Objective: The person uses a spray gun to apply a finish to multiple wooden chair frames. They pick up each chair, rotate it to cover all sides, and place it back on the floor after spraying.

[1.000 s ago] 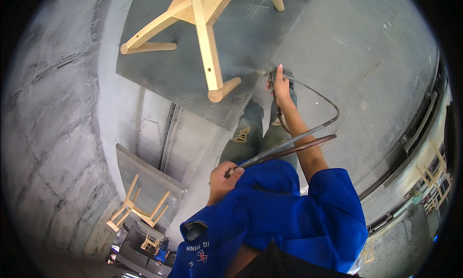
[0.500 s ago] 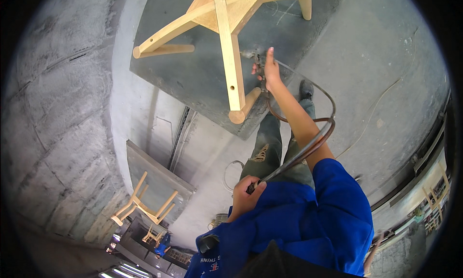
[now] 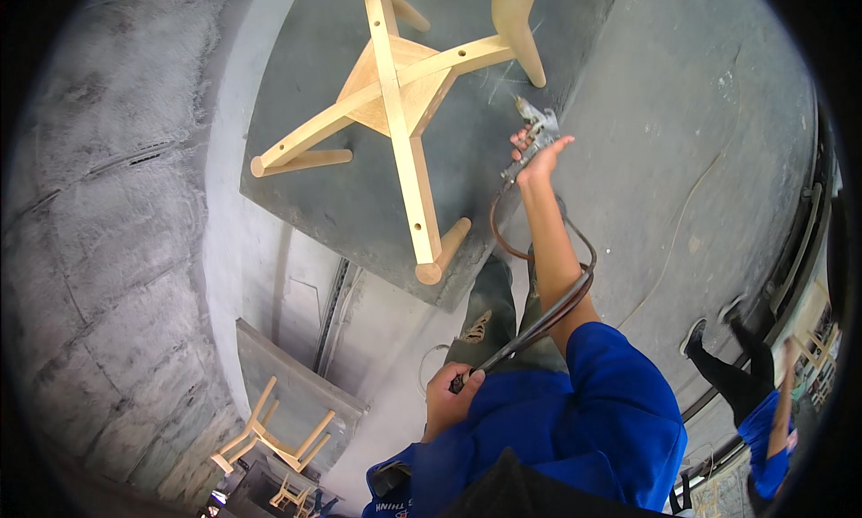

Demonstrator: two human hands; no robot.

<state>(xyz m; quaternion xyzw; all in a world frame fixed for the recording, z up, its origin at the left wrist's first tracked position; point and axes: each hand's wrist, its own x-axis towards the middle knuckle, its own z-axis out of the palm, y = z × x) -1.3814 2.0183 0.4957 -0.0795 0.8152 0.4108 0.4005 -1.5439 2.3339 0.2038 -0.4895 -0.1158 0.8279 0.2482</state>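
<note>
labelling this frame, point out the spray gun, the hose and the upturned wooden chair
spray gun (image 3: 536, 134), head view, metal body above the fingers
hose (image 3: 548, 313), head view, middle stretch beside the forearm
upturned wooden chair (image 3: 391, 87), head view, underside of seat

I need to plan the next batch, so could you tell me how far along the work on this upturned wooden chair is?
Done: the pale wooden chair lies upside down on the grey platform, legs up. In hand: the right hand aims a spray gun beside the chair, while the left hand holds the hoses back. Left: no coating is visible on the wood, and how much has been sprayed cannot be judged. More chairs wait on a lower platform.
</note>
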